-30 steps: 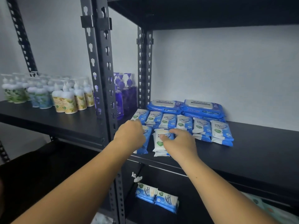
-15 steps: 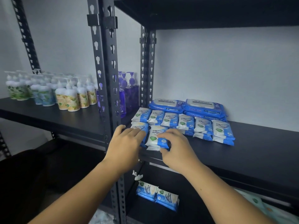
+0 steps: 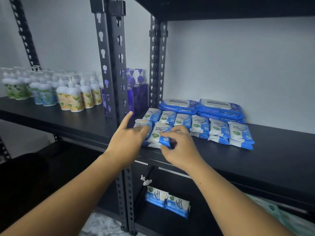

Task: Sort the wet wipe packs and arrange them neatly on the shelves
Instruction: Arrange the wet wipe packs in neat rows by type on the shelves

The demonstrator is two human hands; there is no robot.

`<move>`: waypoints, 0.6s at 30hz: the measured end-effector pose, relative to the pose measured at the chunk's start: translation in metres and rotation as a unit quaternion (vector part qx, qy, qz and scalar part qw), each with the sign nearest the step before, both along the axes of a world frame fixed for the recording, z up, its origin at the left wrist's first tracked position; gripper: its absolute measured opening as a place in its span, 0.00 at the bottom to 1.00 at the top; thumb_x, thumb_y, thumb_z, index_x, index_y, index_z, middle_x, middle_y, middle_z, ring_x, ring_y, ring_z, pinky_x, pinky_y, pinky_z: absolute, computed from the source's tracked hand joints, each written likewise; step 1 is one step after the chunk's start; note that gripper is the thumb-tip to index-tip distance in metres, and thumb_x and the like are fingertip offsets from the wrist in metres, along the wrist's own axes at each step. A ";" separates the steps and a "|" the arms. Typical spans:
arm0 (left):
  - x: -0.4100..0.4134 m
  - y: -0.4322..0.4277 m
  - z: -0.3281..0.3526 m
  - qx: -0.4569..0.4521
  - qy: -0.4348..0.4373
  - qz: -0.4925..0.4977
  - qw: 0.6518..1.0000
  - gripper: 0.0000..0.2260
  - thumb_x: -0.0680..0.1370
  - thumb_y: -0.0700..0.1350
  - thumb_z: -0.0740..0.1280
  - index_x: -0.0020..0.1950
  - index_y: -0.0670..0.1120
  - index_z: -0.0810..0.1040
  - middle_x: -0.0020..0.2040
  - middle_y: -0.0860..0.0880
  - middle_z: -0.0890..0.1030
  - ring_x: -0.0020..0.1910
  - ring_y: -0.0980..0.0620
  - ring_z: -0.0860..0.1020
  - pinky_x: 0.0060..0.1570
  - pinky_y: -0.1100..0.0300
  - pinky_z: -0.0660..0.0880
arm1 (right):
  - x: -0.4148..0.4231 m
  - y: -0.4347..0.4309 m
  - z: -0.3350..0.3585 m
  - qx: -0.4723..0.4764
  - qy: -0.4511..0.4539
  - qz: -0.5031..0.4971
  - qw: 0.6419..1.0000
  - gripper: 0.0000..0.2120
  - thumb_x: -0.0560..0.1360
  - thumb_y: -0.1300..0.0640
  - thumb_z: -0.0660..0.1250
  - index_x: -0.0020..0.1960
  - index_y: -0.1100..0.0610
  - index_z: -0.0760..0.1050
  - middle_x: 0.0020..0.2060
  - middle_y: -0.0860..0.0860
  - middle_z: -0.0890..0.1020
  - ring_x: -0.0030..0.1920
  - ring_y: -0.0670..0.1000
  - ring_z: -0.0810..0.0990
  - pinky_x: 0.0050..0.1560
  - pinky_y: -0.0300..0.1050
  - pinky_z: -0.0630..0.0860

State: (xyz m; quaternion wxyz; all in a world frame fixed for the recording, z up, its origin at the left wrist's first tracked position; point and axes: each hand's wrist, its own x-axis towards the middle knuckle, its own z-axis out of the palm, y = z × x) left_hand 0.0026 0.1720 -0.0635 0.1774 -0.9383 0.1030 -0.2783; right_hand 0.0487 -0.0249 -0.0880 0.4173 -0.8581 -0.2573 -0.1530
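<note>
Standing at a dark metal shelf [image 3: 281, 150], I am squaring small blue wet wipe packs at its front edge. The front stack [image 3: 159, 136] sits close to the lip and could slide off if nudged. My right hand [image 3: 180, 147] pinches that stack between thumb and curled fingers. My left hand [image 3: 127, 140] lies mostly open, fingertips on the neighbouring pack [image 3: 142, 124], index finger lifted, gripping nothing.
</note>
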 end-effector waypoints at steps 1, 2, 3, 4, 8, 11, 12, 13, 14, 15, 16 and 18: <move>0.001 0.001 -0.001 -0.002 -0.004 -0.009 1.000 0.24 0.64 0.35 0.53 0.57 0.45 0.74 0.34 0.53 0.77 0.31 0.49 0.78 0.77 0.51 0.31 | 0.001 0.000 -0.001 0.006 -0.005 -0.004 1.000 0.20 0.72 0.58 0.75 0.63 0.49 0.82 0.55 0.43 0.68 0.46 0.44 0.76 0.54 0.37 0.76; 0.002 0.002 -0.002 -0.005 -0.004 -0.016 1.000 0.24 0.63 0.34 0.54 0.57 0.45 0.75 0.34 0.53 0.77 0.31 0.49 0.78 0.77 0.52 0.31 | 0.003 0.000 -0.003 0.010 -0.009 -0.009 1.000 0.20 0.72 0.58 0.75 0.63 0.49 0.82 0.55 0.43 0.68 0.46 0.44 0.77 0.54 0.36 0.77; 0.003 0.003 -0.002 -0.005 -0.003 -0.019 1.000 0.24 0.64 0.33 0.57 0.57 0.45 0.76 0.34 0.53 0.78 0.31 0.49 0.79 0.77 0.52 0.31 | 0.003 0.001 -0.004 0.011 -0.013 -0.014 1.000 0.20 0.73 0.58 0.75 0.63 0.49 0.82 0.55 0.43 0.68 0.46 0.45 0.77 0.54 0.36 0.77; 0.004 0.005 -0.002 -0.003 -0.003 -0.018 1.000 0.24 0.64 0.32 0.60 0.58 0.45 0.76 0.35 0.52 0.79 0.32 0.49 0.79 0.77 0.53 0.30 | 0.003 0.002 -0.005 0.009 -0.016 -0.018 1.000 0.20 0.73 0.58 0.74 0.64 0.49 0.81 0.54 0.43 0.68 0.46 0.44 0.77 0.53 0.35 0.77; 0.004 0.005 -0.003 0.015 0.003 -0.003 1.000 0.22 0.66 0.33 0.66 0.59 0.45 0.75 0.39 0.51 0.82 0.35 0.49 0.81 0.76 0.53 0.28 | 0.001 0.005 -0.006 -0.001 -0.021 -0.027 0.999 0.20 0.73 0.58 0.73 0.65 0.50 0.80 0.54 0.43 0.68 0.45 0.44 0.77 0.51 0.40 0.80; 0.003 0.003 -0.002 -0.009 0.010 -0.010 1.000 0.22 0.67 0.34 0.66 0.61 0.45 0.75 0.44 0.50 0.82 0.39 0.49 0.82 0.76 0.52 0.29 | -0.003 0.004 -0.005 -0.004 -0.016 -0.019 1.000 0.22 0.73 0.57 0.73 0.67 0.50 0.79 0.54 0.43 0.68 0.45 0.44 0.77 0.52 0.42 0.81; 0.003 0.004 -0.004 -0.028 0.016 -0.017 0.999 0.25 0.67 0.33 0.66 0.63 0.45 0.74 0.49 0.49 0.83 0.45 0.49 0.83 0.77 0.52 0.30 | -0.006 0.003 -0.002 -0.011 -0.009 -0.016 1.000 0.25 0.73 0.56 0.73 0.69 0.49 0.76 0.55 0.43 0.67 0.46 0.44 0.76 0.53 0.42 0.80; 0.003 0.004 -0.008 -0.048 0.015 -0.034 0.998 0.28 0.65 0.33 0.66 0.66 0.45 0.73 0.57 0.48 0.82 0.54 0.49 0.82 0.78 0.52 0.32 | -0.009 0.001 0.000 -0.021 -0.002 -0.015 1.000 0.28 0.73 0.55 0.72 0.72 0.47 0.73 0.57 0.43 0.66 0.48 0.44 0.75 0.54 0.43 0.80; 0.000 0.003 -0.010 -0.076 0.012 -0.051 0.996 0.32 0.65 0.32 0.67 0.69 0.44 0.72 0.66 0.46 0.79 0.64 0.48 0.78 0.79 0.51 0.36 | -0.013 0.000 0.003 -0.029 0.002 -0.015 0.999 0.31 0.73 0.54 0.71 0.74 0.45 0.69 0.59 0.43 0.65 0.51 0.44 0.74 0.55 0.44 0.79; -0.007 0.000 -0.013 -0.116 0.001 -0.067 0.991 0.34 0.65 0.31 0.67 0.71 0.44 0.71 0.72 0.45 0.74 0.72 0.48 0.72 0.79 0.50 0.43 | -0.017 -0.001 0.004 -0.024 0.000 -0.016 1.000 0.34 0.72 0.54 0.71 0.76 0.43 0.65 0.62 0.43 0.64 0.55 0.45 0.73 0.57 0.45 0.77; -0.017 -0.006 -0.018 -0.171 -0.021 -0.081 0.982 0.33 0.65 0.30 0.66 0.71 0.44 0.71 0.73 0.46 0.72 0.75 0.46 0.68 0.79 0.50 0.51 | -0.024 -0.001 0.004 -0.003 -0.008 -0.024 1.000 0.35 0.71 0.55 0.70 0.76 0.44 0.64 0.64 0.44 0.63 0.60 0.45 0.71 0.60 0.44 0.74; -0.040 -0.017 -0.036 -0.301 -0.091 -0.105 0.944 0.25 0.66 0.31 0.64 0.62 0.44 0.76 0.63 0.48 0.76 0.65 0.45 0.74 0.66 0.52 0.67 | -0.043 -0.006 -0.006 0.076 -0.049 -0.050 0.995 0.32 0.70 0.58 0.68 0.73 0.50 0.67 0.65 0.48 0.65 0.66 0.48 0.68 0.66 0.43 0.69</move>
